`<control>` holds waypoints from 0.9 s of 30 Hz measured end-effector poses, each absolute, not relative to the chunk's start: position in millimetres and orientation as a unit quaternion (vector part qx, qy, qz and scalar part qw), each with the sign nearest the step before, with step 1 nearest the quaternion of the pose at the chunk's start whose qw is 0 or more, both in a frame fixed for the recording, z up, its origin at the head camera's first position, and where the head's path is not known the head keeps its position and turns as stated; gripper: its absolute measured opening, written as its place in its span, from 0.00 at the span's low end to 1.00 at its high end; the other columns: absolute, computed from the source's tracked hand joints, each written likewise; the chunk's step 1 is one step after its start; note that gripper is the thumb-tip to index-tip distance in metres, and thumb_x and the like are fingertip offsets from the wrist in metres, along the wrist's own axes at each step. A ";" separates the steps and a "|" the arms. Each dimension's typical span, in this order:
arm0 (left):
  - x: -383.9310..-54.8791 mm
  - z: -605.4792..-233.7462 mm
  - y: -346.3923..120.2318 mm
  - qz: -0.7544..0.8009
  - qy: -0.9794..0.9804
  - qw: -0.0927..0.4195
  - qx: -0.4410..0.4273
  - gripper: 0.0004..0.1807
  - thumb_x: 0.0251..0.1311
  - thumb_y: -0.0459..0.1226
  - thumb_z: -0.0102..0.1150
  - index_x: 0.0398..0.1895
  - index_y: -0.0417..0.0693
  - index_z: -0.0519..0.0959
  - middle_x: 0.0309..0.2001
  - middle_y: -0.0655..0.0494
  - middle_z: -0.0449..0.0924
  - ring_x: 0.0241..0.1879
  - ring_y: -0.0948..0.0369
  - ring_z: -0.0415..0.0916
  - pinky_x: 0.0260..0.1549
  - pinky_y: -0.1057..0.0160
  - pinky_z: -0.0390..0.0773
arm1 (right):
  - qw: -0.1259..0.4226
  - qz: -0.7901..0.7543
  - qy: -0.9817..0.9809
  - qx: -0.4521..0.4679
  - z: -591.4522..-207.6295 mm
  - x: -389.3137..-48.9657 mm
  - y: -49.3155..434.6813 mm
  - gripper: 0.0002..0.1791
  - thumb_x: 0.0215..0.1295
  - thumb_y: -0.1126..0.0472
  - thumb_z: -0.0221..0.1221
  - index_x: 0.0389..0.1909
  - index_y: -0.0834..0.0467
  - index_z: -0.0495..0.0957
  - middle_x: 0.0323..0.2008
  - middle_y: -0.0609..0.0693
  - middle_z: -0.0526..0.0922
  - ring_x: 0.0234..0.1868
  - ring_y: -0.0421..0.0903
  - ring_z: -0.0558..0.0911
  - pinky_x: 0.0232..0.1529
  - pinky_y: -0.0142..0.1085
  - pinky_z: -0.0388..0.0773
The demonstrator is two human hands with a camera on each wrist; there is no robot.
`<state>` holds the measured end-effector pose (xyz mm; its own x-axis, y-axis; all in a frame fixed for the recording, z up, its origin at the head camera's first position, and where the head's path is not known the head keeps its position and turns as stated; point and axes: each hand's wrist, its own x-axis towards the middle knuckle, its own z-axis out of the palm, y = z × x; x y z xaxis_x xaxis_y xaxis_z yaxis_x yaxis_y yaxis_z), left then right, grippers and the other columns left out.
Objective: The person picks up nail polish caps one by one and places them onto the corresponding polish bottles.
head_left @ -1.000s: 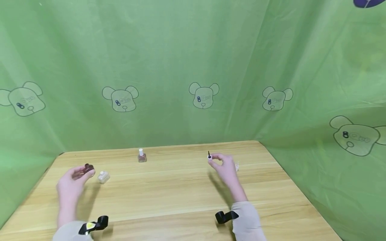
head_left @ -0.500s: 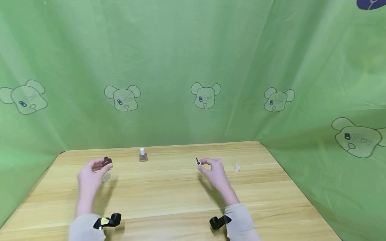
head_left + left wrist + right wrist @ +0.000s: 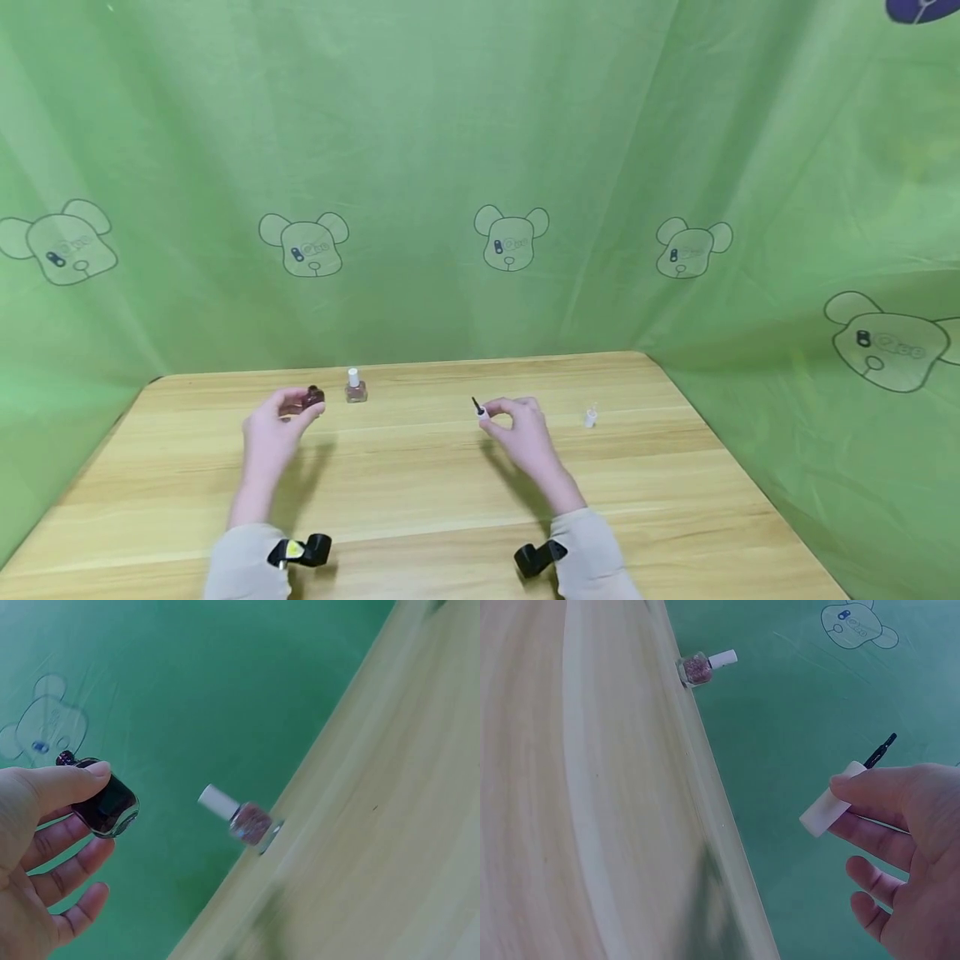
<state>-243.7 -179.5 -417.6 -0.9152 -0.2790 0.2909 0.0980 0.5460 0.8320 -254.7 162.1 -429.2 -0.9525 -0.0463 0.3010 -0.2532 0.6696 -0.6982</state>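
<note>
I saw the left hand [image 3: 270, 427] bring its tightly pinched dark bottle [image 3: 109, 806] nearer the white brush cap [image 3: 832, 804] gripped by the right hand [image 3: 527, 436].

Head view: bright and evenly lit, mostly sharp; the smallest items show little detail.
Curtain [image 3: 405, 158]: pale bands of light along the folds, a yellowish bright patch at upper right.
Bench [image 3: 442, 492]: soft-edged shadows lie inward of the left hand [image 3: 268, 433] and right hand [image 3: 527, 435].
Wrist views: dimmer, cooler, hazy; wood grain smeared, a blurred dark shadow on the bench in each.
Dark bottle [image 3: 106, 806]: glints along its glass base.
White cap [image 3: 829, 806]: softly shaded.
</note>
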 end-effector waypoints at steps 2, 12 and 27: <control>-245.3 -419.2 -174.2 -0.475 -0.858 0.191 0.042 0.20 0.57 0.37 0.68 0.51 0.38 0.78 0.47 0.40 0.84 0.44 0.54 0.80 0.41 0.76 0.72 | 0.125 0.399 -0.905 0.082 -429.1 -254.2 160.8 0.12 0.57 0.60 0.67 0.42 0.56 0.84 0.41 0.51 0.86 0.52 0.54 0.74 0.57 0.54 0.68; -251.8 -425.2 -145.7 -0.472 -0.865 0.172 -0.009 0.18 0.56 0.37 0.69 0.48 0.39 0.79 0.44 0.42 0.85 0.44 0.51 0.81 0.46 0.55 0.78 | 0.117 0.388 -0.910 0.083 -425.6 -251.7 155.8 0.12 0.58 0.58 0.67 0.43 0.55 0.84 0.40 0.49 0.86 0.53 0.53 0.73 0.57 0.53 0.68; -251.1 -432.7 -105.2 -0.478 -0.860 0.158 -0.078 0.18 0.51 0.34 0.71 0.45 0.39 0.80 0.40 0.45 0.85 0.41 0.51 0.82 0.47 0.48 0.80 | 0.136 0.378 -0.909 0.114 -423.2 -249.7 157.1 0.11 0.56 0.60 0.68 0.41 0.57 0.84 0.36 0.48 0.86 0.49 0.53 0.75 0.55 0.50 0.71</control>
